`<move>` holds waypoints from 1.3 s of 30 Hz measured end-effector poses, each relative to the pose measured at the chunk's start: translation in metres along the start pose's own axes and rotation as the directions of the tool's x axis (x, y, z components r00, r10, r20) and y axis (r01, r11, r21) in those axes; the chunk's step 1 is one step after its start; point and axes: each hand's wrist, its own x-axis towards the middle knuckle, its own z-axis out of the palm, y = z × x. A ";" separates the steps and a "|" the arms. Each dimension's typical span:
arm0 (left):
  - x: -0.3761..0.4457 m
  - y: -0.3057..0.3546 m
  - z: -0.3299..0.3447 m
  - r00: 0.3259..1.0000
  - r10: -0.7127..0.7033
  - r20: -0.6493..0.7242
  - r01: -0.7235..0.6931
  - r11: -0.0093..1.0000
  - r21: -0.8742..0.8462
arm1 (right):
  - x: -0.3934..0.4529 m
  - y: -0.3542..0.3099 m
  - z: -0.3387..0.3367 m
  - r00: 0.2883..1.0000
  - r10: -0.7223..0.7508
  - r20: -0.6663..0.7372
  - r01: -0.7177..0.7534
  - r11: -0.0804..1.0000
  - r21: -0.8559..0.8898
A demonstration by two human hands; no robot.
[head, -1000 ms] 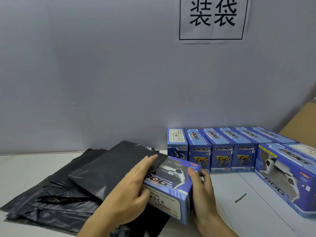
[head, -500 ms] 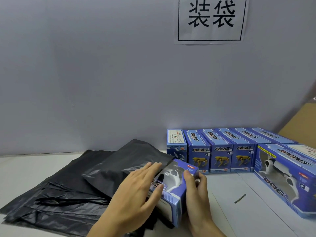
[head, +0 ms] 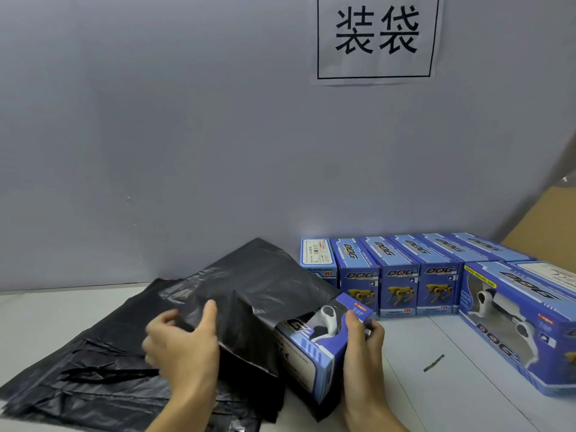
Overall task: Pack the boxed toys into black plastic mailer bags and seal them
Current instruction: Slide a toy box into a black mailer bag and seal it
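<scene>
A blue toy box with a white robot dog behind its window lies partly inside a black mailer bag, its right end sticking out. My right hand grips that exposed end. My left hand pinches the bag's plastic on the left, thumb on top. The far end of the box is hidden inside the bag.
A pile of flat black mailer bags lies under and left of my hands. A row of blue toy boxes stands against the grey wall, with larger boxes at the right. A small dark strip lies on the white table.
My left hand left the top of the box and moved left to take hold of the bag. The bag now covers more of the box, which my right hand has pushed inward.
</scene>
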 end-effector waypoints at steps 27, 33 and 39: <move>-0.006 0.011 -0.007 0.633 -0.137 0.762 0.551 0.770 -0.320 | -0.010 0.002 0.000 0.955 -0.017 0.296 0.028 0.999 -0.035; -0.025 0.012 -0.006 0.517 -0.129 0.846 0.519 0.834 -0.189 | -0.015 0.000 0.003 0.976 0.012 0.219 -0.033 0.995 0.093; -0.016 0.010 -0.007 0.509 -0.128 0.851 0.482 0.862 -0.159 | -0.014 0.000 0.002 0.977 0.014 0.213 0.021 0.987 -0.162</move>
